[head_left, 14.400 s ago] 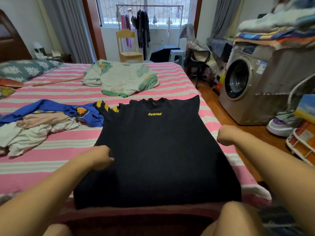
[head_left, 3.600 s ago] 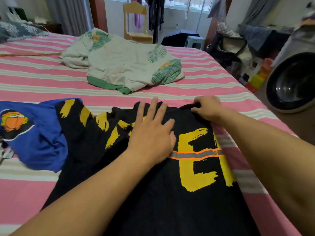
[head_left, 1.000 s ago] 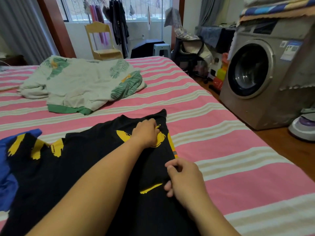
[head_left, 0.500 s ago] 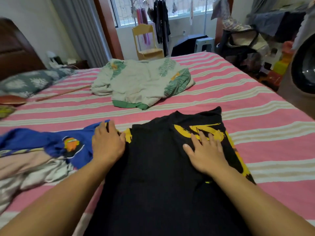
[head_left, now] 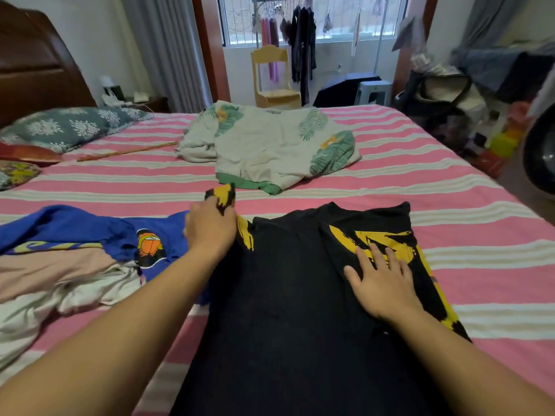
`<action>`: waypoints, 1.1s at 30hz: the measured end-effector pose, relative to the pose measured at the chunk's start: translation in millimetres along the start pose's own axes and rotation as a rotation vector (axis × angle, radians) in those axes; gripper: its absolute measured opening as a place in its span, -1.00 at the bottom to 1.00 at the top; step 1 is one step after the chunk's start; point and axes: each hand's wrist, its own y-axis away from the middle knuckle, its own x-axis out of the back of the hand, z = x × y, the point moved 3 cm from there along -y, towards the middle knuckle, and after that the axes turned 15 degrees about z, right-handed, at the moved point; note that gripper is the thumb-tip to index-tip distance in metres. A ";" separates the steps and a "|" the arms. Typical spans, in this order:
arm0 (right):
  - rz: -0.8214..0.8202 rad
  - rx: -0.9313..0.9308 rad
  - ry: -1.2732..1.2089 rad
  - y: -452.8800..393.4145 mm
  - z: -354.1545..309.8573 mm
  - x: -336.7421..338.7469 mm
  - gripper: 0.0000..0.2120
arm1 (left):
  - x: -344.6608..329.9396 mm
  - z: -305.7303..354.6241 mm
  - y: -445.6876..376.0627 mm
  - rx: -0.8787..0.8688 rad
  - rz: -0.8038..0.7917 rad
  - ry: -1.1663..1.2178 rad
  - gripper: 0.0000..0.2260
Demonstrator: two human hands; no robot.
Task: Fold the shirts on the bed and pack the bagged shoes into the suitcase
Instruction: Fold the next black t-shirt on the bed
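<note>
On the striped bed (head_left: pixel 450 187), black shirt (head_left: pixel 285 310) under flat right hand (head_left: pixel 383 283), sleeve in left hand (head_left: pixel 210 226) pinching grip.

Pink-and-white striped bed (head_left: pixel 420 181) across the middle, dark wooden headboard (head_left: pixel 33 67) at far left against a pale wall (head_left: pixel 99 34). Blue patterned pillow (head_left: pixel 69 127) under the headboard, a crumpled leaf-print quilt (head_left: pixel 270 145) near the bed's centre. Grey curtain (head_left: pixel 168 49) beside a reddish-brown door frame (head_left: pixel 210 46). Beyond it, bright daylight through a barred window (head_left: pixel 336 16), a rack of hanging clothes (head_left: pixel 300 46) and a small yellow wooden chair (head_left: pixel 274 79). Grey plastic stool (head_left: pixel 374 91) further right. Cluttered, blurred heap of belongings (head_left: pixel 456 91) along the right wall.
</note>
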 end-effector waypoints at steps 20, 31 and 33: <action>-0.056 0.231 -0.117 14.8 -41.8 56.6 -0.35 | -16.4 21.2 143.0 -0.139 -0.442 0.085 -0.41; -0.072 -0.614 -0.796 66.3 -1.4 69.2 -0.91 | 26.3 1.3 208.8 -0.874 -0.344 -0.028 -0.44; -0.202 -0.767 -0.913 65.3 -11.1 66.9 -0.82 | 17.1 14.7 208.0 -1.034 -0.298 -0.126 -0.56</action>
